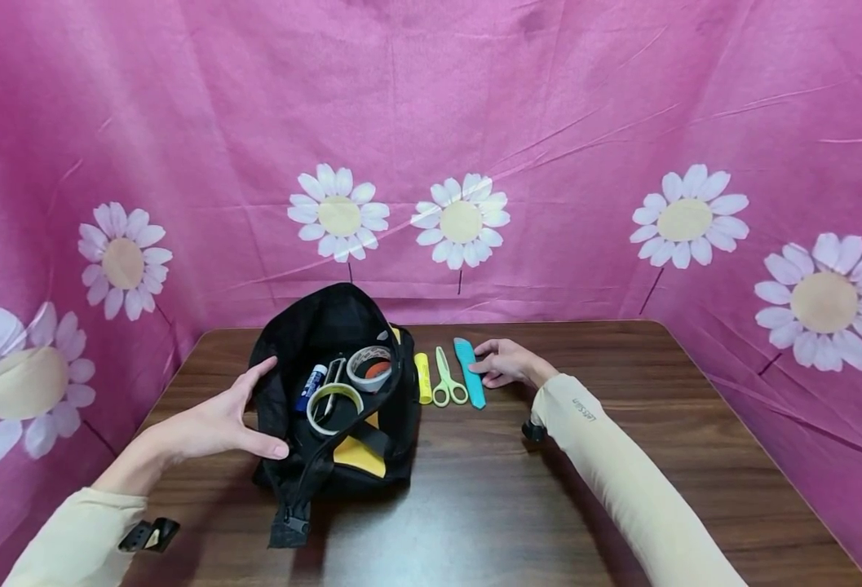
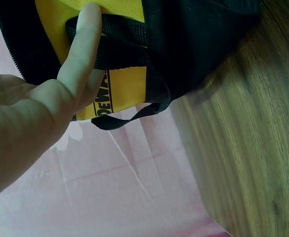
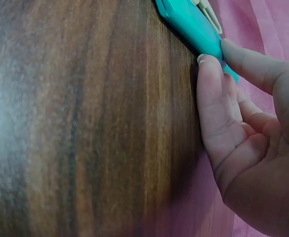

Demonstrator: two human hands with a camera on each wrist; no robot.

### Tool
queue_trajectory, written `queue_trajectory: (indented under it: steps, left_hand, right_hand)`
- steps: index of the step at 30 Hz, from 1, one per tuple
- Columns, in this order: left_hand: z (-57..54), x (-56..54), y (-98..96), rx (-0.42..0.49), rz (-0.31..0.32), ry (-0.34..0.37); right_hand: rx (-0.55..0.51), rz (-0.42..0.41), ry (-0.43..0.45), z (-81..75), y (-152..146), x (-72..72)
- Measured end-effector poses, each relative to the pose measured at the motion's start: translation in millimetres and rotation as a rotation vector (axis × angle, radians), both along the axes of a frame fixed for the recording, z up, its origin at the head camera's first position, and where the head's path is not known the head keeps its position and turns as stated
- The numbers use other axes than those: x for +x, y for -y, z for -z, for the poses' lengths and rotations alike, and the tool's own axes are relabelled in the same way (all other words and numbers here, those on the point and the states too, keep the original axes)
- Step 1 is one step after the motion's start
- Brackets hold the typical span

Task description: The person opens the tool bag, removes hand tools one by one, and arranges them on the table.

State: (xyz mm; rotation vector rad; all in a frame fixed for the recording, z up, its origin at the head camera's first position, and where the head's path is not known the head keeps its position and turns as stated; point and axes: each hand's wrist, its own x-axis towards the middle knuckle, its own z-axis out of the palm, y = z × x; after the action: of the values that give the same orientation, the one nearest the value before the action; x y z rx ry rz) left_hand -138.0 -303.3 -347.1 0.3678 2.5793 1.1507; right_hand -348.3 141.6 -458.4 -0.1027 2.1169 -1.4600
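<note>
A black bag (image 1: 328,314) stands with its top spread wide on the table. Within it lie a white tape roll (image 1: 352,371), a yellowish tape roll (image 1: 315,412) and a blue-and-white tube (image 1: 311,387). My left hand (image 1: 218,420) rests against the bag's left side, thumb and fingers spread; in the left wrist view, a straight finger lies over the bag's yellow panel (image 2: 127,86). To the right, my right hand (image 1: 507,364) pinches the edge of a flat teal tool (image 1: 470,371) between thumb and fingertips. The right wrist view shows the teal tool (image 3: 194,27) close over the table.
Pale green scissors (image 1: 445,377) lie just left of the teal tool, with a short yellow stick (image 1: 423,379) between them and the bag. The bag's strap and buckle (image 1: 291,526) hang toward the front. Pink flowered cloth (image 1: 577,163) surrounds the wooden table (image 1: 658,408).
</note>
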Motion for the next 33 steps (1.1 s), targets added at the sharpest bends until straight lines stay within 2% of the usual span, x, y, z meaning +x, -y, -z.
queue_trajectory:
  steps: [12,15,19,25,33]
  left_hand:
    - [-2.4,0.9,-1.2,0.004,0.004,-0.009]
    - [-3.2,0.6,-0.6,-0.001,0.004,-0.014]
    - [-3.6,-0.8,-1.1,-0.003,0.009,-0.012]
    - [-2.5,-0.8,-1.7,-0.003,0.005,-0.002]
    - [1.4,1.8,-1.2,-0.003,0.0,-0.002]
  right_hand:
    - [-0.018,0.003,0.01,0.7,-4,-0.9]
    - [-0.035,-0.017,0.017,-0.6,-7,-2.0]
    - [-0.014,-0.07,0.01,-10.1,-11,-2.1]
    - [-0.058,-0.132,-0.019,-43.8,-4,-4.2]
    - [-0.078,-0.277,-0.155,-119.9,27,-1.4]
